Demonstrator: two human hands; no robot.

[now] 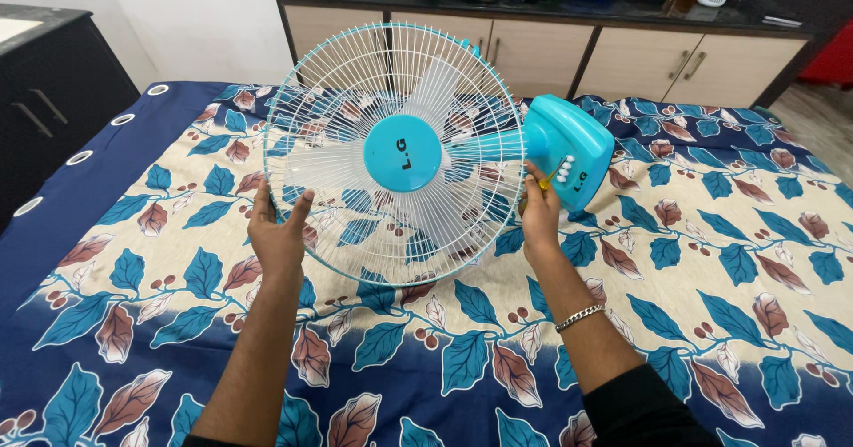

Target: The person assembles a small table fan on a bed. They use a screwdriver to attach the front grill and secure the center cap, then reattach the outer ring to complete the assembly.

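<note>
Now left hand (277, 232) and right hand (539, 211) clasp fan guard (391, 154) rim.

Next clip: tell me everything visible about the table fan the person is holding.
The fan is a turquoise and white table fan, plastic by its look, lying tilted on a leaf-patterned bedspread. Its round white wire guard faces the camera, with a turquoise centre cap and pale blades behind. A turquoise base with white buttons lies to the right. The left hand grips the guard's lower left rim; the right hand holds the right rim, with a small yellow tool.
</note>
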